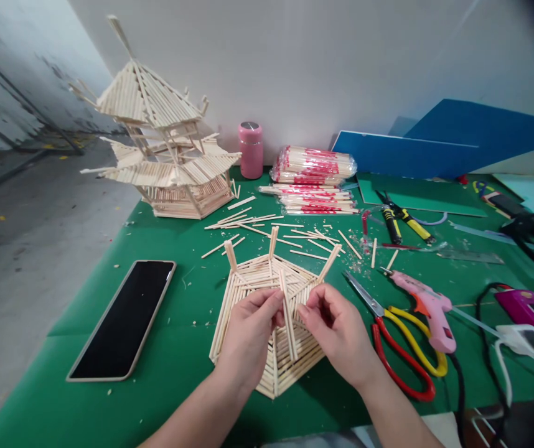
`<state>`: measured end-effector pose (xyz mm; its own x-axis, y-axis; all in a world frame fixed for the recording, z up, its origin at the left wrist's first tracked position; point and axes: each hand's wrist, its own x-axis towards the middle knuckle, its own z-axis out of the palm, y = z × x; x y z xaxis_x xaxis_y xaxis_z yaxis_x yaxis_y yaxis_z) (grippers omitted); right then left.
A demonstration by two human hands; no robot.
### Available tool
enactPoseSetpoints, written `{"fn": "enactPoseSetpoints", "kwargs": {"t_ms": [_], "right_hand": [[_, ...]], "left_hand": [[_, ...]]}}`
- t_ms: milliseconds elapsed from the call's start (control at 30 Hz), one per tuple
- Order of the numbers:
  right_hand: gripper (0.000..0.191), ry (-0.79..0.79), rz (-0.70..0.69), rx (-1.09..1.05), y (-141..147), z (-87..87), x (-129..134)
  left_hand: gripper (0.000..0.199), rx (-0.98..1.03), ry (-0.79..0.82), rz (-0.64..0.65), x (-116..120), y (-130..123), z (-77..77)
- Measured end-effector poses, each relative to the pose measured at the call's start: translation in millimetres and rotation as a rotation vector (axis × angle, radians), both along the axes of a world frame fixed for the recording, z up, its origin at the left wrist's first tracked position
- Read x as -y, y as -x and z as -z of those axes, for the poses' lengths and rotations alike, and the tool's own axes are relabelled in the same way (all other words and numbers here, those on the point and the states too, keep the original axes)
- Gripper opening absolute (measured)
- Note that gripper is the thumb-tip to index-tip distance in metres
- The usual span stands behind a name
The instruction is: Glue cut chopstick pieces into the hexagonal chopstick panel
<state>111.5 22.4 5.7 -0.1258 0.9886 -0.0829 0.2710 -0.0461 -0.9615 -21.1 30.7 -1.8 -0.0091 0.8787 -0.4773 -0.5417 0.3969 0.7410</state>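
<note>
Between the thumb and fingers of my left hand (252, 330) is a narrow bundle of wooden sticks (288, 320), tilted slightly from upright. My right hand (335, 323) is closed just right of the bundle, thumb against curled fingers; whatever they pinch, if anything, is too small or hidden to make out. Under both hands lies a flat polygonal base of wooden sticks (267, 379), laid in rings. Short posts of bundled sticks (273, 242) rise from its far corners. My hands cover part of the base.
A stick-built pagoda (168, 155) stands at the back left, near a pink flask (251, 150). A phone (122, 320) lies left. On the right are scissors (379, 314), a pink glue gun (428, 308) and pliers (400, 218). Loose sticks and packaged chopsticks (313, 165) lie behind the base.
</note>
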Motion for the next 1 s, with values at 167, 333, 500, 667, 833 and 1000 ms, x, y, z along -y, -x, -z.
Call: {"fn": "enactPoseSetpoints", "kwargs": {"t_ms": [167,333,500,667,833,1000], "right_hand": [[0.02,0.253,-0.158,-0.28,-5.3,8.1,8.4],[0.028,0.401,-0.225,-0.457,-1.8,10.7,15.7],[0.03,0.396,-0.197,-0.474,1.8,10.2,15.9],[0.028,0.395,-0.207,-0.429,2.3,11.3,14.5],[0.027,0.338,-0.216,-0.345,1.1,14.9,16.5],[0.028,0.319,-0.212,-0.303,1.1,18.1,17.6]], "left_hand": [[0.008,0.088,0.024,0.042,-2.4,2.1,1.3],[0.01,0.111,0.027,0.068,-3.1,0.5,1.9],[0.014,0.108,0.012,0.105,-3.3,-0.4,0.3],[0.017,0.039,0.01,0.127,-3.6,-0.6,0.7],[0.016,-0.082,0.017,0.135,-4.2,-3.5,3.0],[0.015,-0.084,0.026,0.108,-3.7,-4.9,-1.0]]}}
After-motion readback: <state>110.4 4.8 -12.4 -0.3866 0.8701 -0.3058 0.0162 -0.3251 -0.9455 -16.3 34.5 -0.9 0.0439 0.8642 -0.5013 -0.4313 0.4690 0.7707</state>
